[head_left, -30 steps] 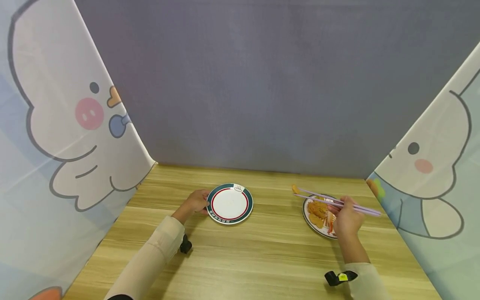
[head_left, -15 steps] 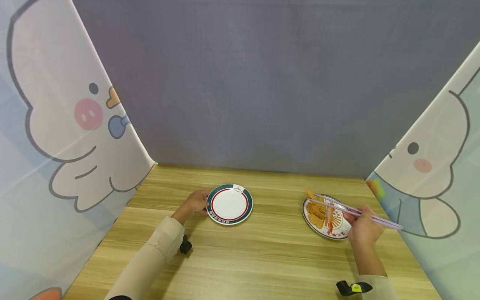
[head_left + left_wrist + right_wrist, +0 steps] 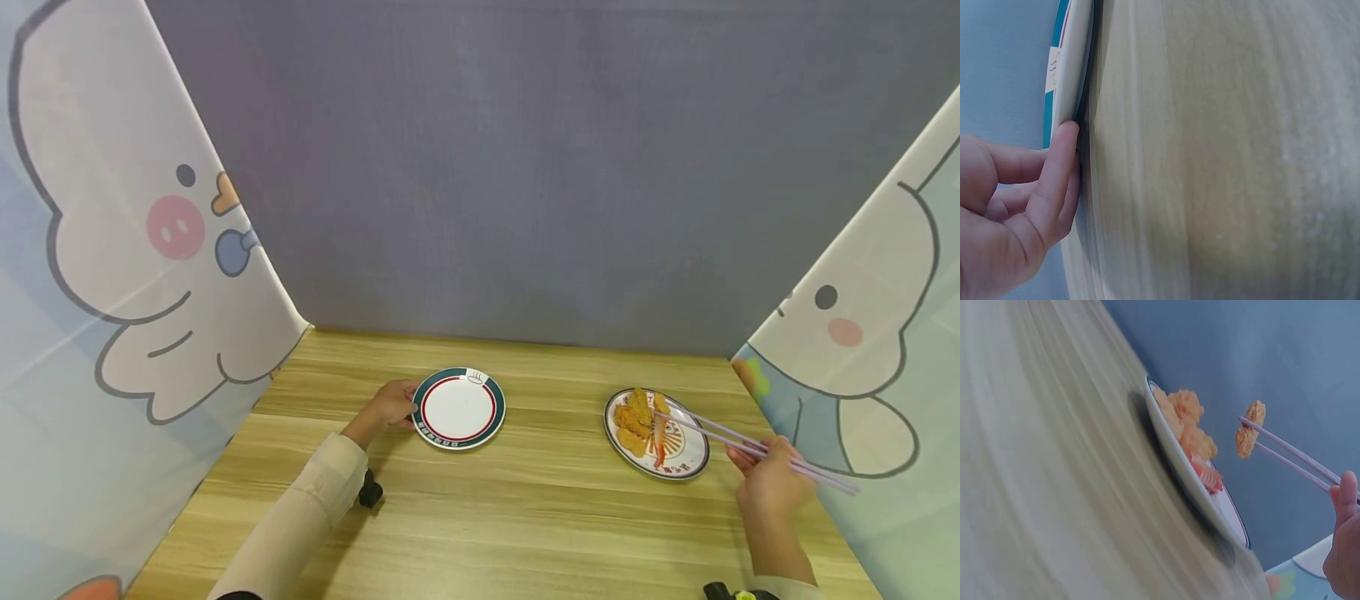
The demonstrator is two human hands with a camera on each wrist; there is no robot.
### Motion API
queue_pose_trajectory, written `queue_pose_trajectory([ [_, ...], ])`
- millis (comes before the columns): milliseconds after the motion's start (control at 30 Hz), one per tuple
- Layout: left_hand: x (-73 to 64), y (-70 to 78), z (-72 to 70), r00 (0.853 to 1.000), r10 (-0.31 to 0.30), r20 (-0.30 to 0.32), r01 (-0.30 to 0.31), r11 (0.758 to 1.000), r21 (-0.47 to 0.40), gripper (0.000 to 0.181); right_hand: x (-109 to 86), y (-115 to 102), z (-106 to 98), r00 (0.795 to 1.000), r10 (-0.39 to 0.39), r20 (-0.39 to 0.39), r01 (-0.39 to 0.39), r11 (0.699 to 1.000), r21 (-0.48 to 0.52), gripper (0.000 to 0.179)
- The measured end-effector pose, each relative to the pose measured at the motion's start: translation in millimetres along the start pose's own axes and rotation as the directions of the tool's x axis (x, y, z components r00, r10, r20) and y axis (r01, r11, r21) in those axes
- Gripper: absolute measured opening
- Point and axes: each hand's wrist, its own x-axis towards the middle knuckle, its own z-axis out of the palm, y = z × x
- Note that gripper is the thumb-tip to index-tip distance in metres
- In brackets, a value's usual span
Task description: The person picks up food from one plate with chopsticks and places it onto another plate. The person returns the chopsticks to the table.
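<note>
My left hand [image 3: 392, 404] pinches the left rim of a white plate [image 3: 458, 408] with a green border and red ring, which bears no food. In the left wrist view its fingers [image 3: 1054, 175] meet the plate's edge [image 3: 1075, 62] just over the tabletop. Pale purple chopsticks [image 3: 757, 450] are in my right hand [image 3: 776, 487]. Between their tips is a fried golden nugget [image 3: 1250, 429], held above the other plate [image 3: 686, 462] in the right wrist view. On that patterned plate lie several fried pieces [image 3: 633, 419] and a red-and-white shrimp-like piece [image 3: 660, 437].
Both plates stand apart on a wood-grain table [image 3: 540, 500]. A grey backdrop [image 3: 510, 183] rises behind it. Cartoon-printed panels flank the table at left [image 3: 135, 275] and right [image 3: 862, 333].
My right hand has moved right and toward me, carrying the nugget in the chopsticks from left of the food plate to over it. My left hand and its plate have stayed put.
</note>
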Motion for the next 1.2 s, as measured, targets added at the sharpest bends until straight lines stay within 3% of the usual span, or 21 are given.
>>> queue_pose_trajectory([
  [400,1.1,-0.7,-0.1,1.000,-0.003,0.010,0.003,1.000,0.003,0.051,4.1,-11.6,-23.2,0.995,0.051,-0.081,-0.053,0.998,-0.032,0.018],
  [867,1.4,-1.5,-1.5,1.000,-0.008,0.025,0.009,1.000,-0.026,0.054,5.0,-15.0,-37.4,0.990,-0.009,-0.137,0.004,0.999,-0.035,0.018],
  [1200,1.3,-1.1,-2.2,1.000,-0.001,0.020,0.001,0.999,0.036,0.048,5.9,-13.2,-35.0,0.986,-0.023,-0.164,0.014,0.998,-0.055,0.021],
])
